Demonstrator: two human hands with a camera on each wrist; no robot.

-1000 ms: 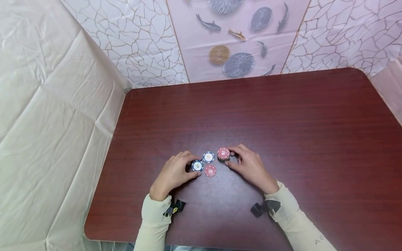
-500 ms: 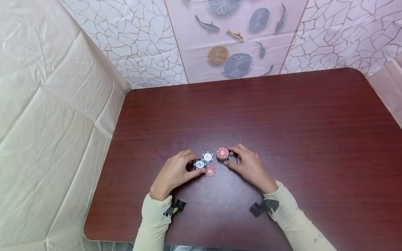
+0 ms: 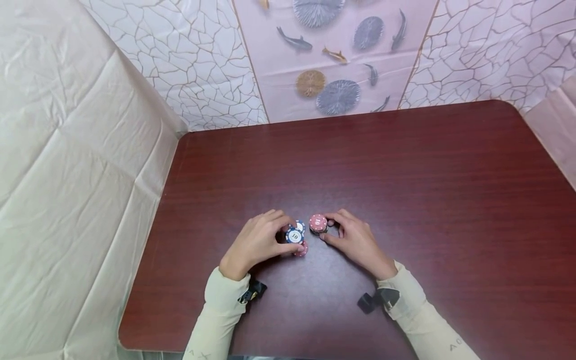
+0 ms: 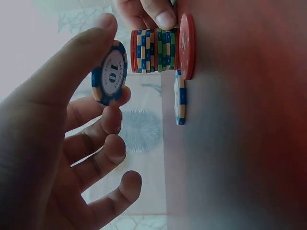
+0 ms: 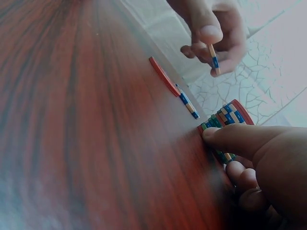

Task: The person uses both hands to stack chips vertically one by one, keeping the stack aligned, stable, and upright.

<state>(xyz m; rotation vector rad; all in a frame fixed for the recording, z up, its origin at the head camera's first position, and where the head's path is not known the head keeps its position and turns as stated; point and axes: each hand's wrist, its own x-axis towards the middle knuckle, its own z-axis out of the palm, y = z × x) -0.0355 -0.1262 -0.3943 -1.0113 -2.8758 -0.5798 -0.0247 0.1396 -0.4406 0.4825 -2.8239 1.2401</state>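
Observation:
My left hand [image 3: 258, 242] pinches a blue and white poker chip [image 4: 111, 74] marked 10 between thumb and index finger, raised above the table; its other fingers are spread. Below it lie a red poker chip [image 4: 188, 48] and a second blue and white chip [image 4: 180, 98], both partly covered by the hand and held chip in the head view. Just to the right stands a stack of poker chips [image 3: 318, 223], red on top, with blue, red and green ones beneath. My right hand [image 3: 360, 245] grips this stack low down, thumb [image 5: 211, 135] near the tabletop.
A dark red-brown wooden table [image 3: 382, 165] extends around the chips. Patterned cloth [image 3: 202, 65] hangs behind it, and a cream cloth [image 3: 81, 200] hangs along the left side. Each wrist wears a black strap with a small camera [image 3: 366, 303].
My left hand has lifted its blue and white chip and moved it right, over the two loose chips towards the stack. My right hand has stayed at the stack.

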